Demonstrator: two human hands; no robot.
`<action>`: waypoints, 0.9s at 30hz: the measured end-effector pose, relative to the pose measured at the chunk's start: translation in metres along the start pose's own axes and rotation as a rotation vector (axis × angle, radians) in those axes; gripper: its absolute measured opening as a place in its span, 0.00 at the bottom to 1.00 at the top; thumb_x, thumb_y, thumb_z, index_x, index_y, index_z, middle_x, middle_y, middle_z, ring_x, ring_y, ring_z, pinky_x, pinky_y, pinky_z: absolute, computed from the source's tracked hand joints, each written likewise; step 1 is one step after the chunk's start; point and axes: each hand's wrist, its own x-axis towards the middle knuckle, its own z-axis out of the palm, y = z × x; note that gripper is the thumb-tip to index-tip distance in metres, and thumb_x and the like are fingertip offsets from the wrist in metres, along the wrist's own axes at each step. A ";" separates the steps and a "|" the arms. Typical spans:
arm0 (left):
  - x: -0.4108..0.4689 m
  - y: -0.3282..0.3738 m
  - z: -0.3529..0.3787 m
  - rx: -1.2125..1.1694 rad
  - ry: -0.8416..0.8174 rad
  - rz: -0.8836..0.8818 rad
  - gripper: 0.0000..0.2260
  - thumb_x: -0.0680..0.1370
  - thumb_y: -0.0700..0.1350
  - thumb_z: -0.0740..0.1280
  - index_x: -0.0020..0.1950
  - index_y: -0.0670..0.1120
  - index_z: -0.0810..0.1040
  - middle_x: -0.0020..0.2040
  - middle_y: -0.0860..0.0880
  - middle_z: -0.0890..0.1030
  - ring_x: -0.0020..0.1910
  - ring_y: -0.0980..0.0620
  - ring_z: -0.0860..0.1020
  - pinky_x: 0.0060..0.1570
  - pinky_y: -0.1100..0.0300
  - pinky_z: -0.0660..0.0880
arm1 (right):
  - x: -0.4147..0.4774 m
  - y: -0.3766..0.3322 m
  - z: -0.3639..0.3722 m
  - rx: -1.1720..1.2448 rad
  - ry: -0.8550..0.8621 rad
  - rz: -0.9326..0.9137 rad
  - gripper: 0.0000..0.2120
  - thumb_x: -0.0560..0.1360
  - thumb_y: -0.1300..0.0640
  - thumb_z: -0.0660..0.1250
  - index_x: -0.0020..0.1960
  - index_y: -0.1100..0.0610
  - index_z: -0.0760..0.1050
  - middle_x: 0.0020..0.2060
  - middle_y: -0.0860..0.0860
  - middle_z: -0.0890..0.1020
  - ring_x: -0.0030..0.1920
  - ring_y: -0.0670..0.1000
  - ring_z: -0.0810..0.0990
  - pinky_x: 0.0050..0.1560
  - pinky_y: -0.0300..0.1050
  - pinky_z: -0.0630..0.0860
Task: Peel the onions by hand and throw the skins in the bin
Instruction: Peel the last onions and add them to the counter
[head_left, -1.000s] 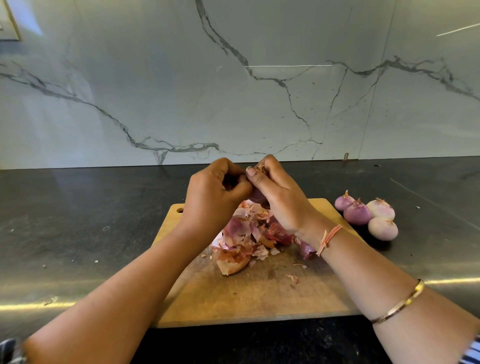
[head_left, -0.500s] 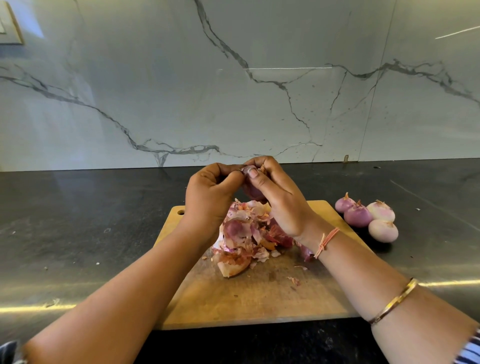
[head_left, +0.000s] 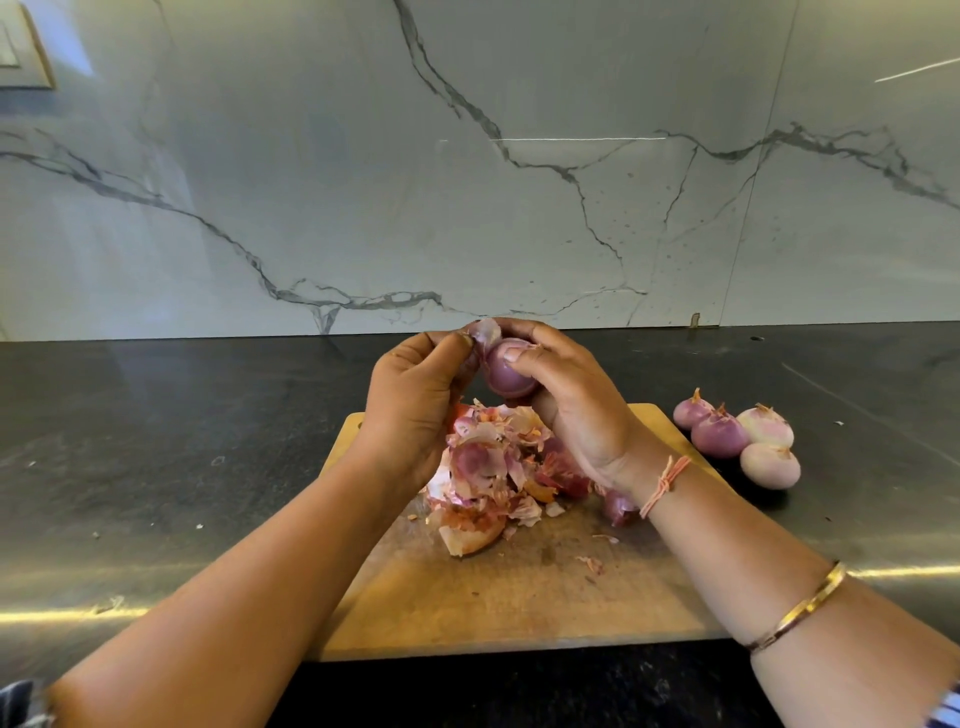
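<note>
My right hand (head_left: 576, 410) grips a small purple onion (head_left: 506, 371) above the wooden cutting board (head_left: 498, 597), thumb pressed on its top. My left hand (head_left: 415, 405) pinches a thin flap of onion skin (head_left: 483, 332) that still hangs on the onion's upper left. Under both hands a heap of pink and orange onion skins (head_left: 493, 467) lies on the board. Several peeled onions (head_left: 737, 436) rest on the dark counter just right of the board. No bin is in view.
The board lies on a dark stone counter (head_left: 156, 441) that runs back to a white marble wall (head_left: 467, 182). A small dark red onion piece (head_left: 618, 506) lies by my right wrist. Skin flakes dot the board's front half.
Both hands have risen a little above the skin heap. My left hand has pulled a flap of skin away, and the onion's purple surface now shows between my hands.
</note>
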 end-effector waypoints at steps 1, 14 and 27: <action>-0.001 0.000 0.000 0.033 -0.005 0.030 0.07 0.77 0.34 0.63 0.41 0.39 0.78 0.36 0.46 0.78 0.35 0.56 0.76 0.42 0.67 0.77 | -0.001 -0.001 -0.001 -0.101 0.017 0.007 0.16 0.71 0.51 0.64 0.57 0.52 0.76 0.54 0.48 0.81 0.55 0.46 0.79 0.53 0.40 0.75; -0.003 -0.007 -0.007 0.700 -0.067 0.397 0.06 0.73 0.46 0.71 0.48 0.52 0.78 0.46 0.54 0.82 0.45 0.63 0.81 0.43 0.69 0.77 | -0.006 -0.008 -0.005 -0.561 0.121 -0.060 0.15 0.76 0.59 0.66 0.63 0.53 0.72 0.59 0.51 0.76 0.58 0.44 0.75 0.60 0.32 0.70; 0.006 -0.011 -0.009 0.567 0.078 0.289 0.03 0.79 0.43 0.64 0.47 0.46 0.76 0.44 0.50 0.83 0.46 0.54 0.82 0.53 0.50 0.79 | -0.009 -0.010 0.001 -0.430 0.088 0.004 0.19 0.72 0.62 0.72 0.60 0.56 0.70 0.50 0.46 0.77 0.52 0.48 0.79 0.57 0.47 0.78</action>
